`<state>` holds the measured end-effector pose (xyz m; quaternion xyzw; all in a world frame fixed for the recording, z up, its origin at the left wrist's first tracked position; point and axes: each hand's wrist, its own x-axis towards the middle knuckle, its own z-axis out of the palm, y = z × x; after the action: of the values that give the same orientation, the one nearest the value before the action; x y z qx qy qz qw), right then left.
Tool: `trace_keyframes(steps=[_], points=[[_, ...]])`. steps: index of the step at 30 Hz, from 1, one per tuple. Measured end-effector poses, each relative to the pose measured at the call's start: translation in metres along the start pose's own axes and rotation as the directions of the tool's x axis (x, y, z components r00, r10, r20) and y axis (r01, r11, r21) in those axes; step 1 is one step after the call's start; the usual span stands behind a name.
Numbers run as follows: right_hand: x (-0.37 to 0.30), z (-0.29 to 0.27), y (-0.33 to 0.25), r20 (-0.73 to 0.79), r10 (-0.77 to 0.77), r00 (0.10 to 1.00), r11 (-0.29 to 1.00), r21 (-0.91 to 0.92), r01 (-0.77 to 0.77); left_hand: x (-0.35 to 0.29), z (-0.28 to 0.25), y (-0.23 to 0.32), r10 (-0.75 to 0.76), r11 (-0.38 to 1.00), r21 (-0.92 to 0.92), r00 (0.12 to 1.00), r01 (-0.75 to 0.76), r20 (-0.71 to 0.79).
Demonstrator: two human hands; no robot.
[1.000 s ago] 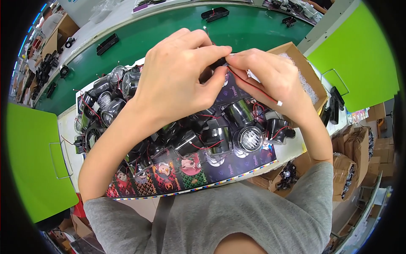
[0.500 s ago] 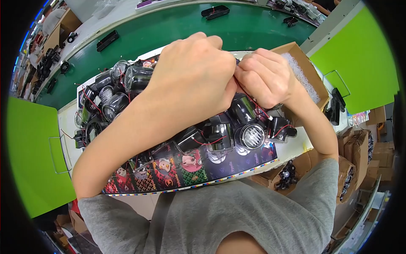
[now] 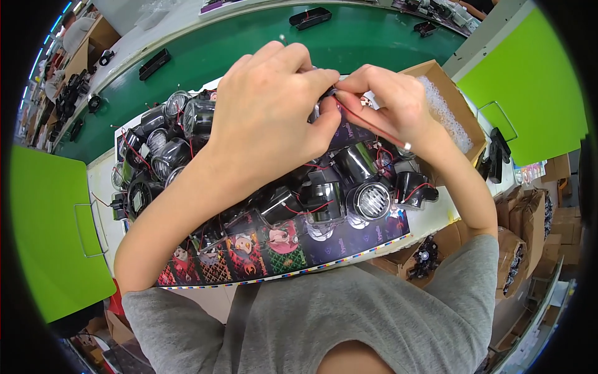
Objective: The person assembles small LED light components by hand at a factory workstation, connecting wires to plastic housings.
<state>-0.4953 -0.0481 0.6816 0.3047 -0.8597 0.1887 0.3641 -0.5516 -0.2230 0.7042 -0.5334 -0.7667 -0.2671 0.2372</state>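
In front of me my left hand (image 3: 268, 109) is closed around a small dark part (image 3: 324, 95), most of it hidden by the fingers. My right hand (image 3: 395, 103) pinches at the same part, its thumb and forefinger meeting my left fingertips. From there a red-and-black wire (image 3: 372, 126) slants down under the right palm to a white connector (image 3: 407, 146). Below both hands lies a heap of black cylindrical housings (image 3: 356, 163) with red wires. One housing (image 3: 372, 201) turns its clear ribbed end up. The heap rests on a printed mat (image 3: 327, 249) with cartoon figures.
Behind the bench runs a green conveyor belt (image 3: 230, 53) carrying black elongated shells (image 3: 154, 64). A cardboard box (image 3: 474, 128) of small clear pieces (image 3: 445, 112) stands right of my hands. Bright green panels (image 3: 53, 230) flank the bench. More cartons (image 3: 564, 227) stand lower right.
Both hands have turned and loosened from tight fists to fingertip grips, uncovering the dark part. The red-and-black wire and its white connector now show below the right hand.
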Motion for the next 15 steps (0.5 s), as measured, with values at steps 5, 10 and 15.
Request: trace_keyframes(steps=[5,10,15], points=[[0.000,0.003,-0.010,-0.083,0.066,0.994,0.998,0.019,-0.064,0.001,0.002,-0.002,-0.012,0.996,-0.084,0.998,0.006,-0.063],[0.001,0.005,-0.013,-0.155,0.083,0.984,0.996,0.034,-0.079,-0.001,0.003,0.002,-0.091,0.971,-0.229,0.991,0.068,-0.093],[0.008,0.006,-0.018,-0.279,0.116,0.953,0.993,0.065,-0.102,-0.001,0.003,-0.002,-0.024,0.970,-0.242,0.978,-0.027,-0.205]])
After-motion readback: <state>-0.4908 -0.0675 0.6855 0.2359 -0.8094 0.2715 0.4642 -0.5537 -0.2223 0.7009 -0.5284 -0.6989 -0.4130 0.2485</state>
